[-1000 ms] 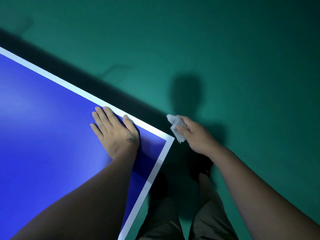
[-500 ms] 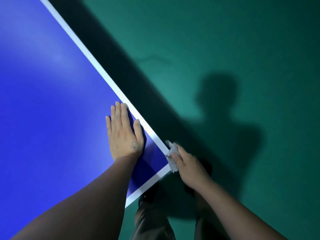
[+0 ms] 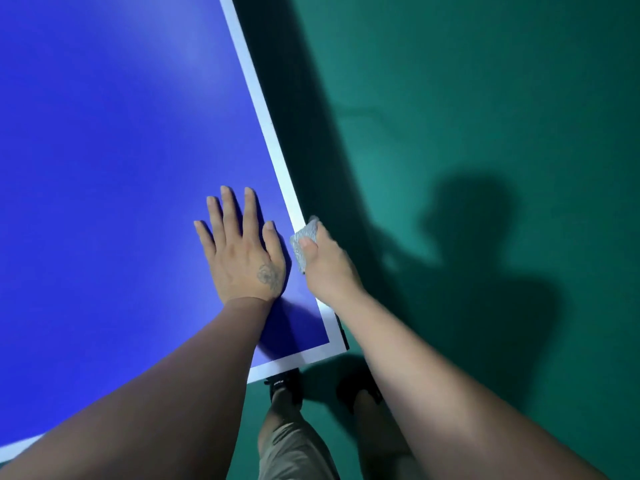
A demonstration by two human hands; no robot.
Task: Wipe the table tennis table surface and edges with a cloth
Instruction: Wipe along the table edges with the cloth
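— Head view: where is the cloth [image 3: 304,244]?
— Bunched in the right hand [image 3: 325,265], thumb clamped over it, pressed on the white side edge of the blue table tennis table [image 3: 104,168] near its corner.
— And the left hand [image 3: 242,251]?
— Flat on the surface, fingers spread, gripping nothing.
— Anything obscured?
— The right fingers fold out of sight beyond the edge; dark shoes [image 3: 284,384] sit in shadow on the green floor [image 3: 485,98].
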